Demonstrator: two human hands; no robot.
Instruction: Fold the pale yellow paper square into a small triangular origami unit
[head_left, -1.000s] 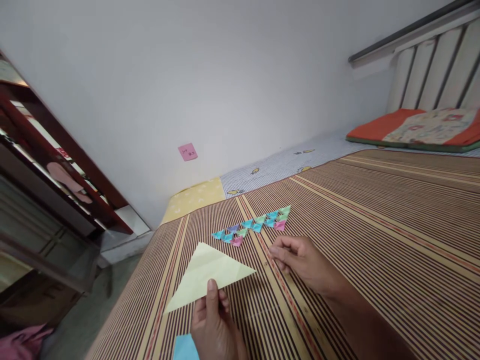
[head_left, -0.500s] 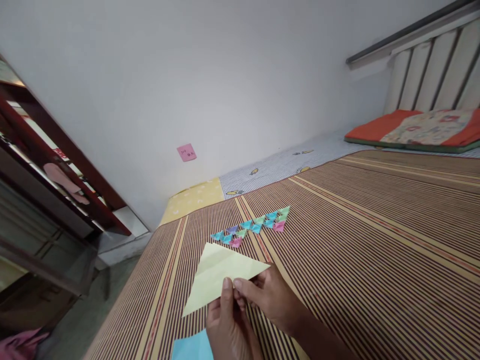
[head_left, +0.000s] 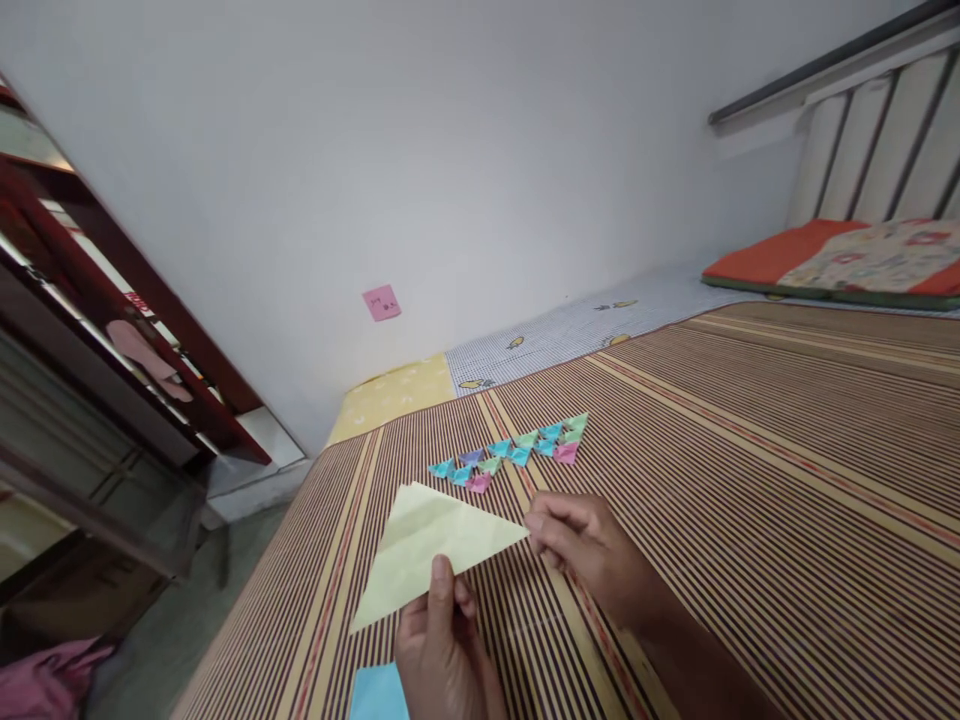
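Note:
A pale yellow-green sheet of paper (head_left: pixel 427 545), folded into a triangle, is held above the striped mat. My left hand (head_left: pixel 446 640) is closed on its lower edge, thumb on top and fingers underneath. At the paper's right tip, my right hand (head_left: pixel 581 545) pinches the corner between thumb and forefinger. Beyond the paper, several small folded paper triangles (head_left: pixel 520 452) in blue, green, pink and purple lie in a slanting row. A blue sheet of paper (head_left: pixel 377 692) lies on the mat, partly hidden by my left hand.
The striped mat (head_left: pixel 720 480) covers the bed up to a white wall, where a pink note (head_left: pixel 382 303) is stuck. An orange patterned cushion (head_left: pixel 825 258) lies at the far right. Pink cloth (head_left: pixel 52 680) and a box (head_left: pixel 82 595) are at lower left, past the bed's edge.
My right hand has moved right from the paper's lower edge to its right corner. My left hand keeps its hold, and the paper has shifted slightly left.

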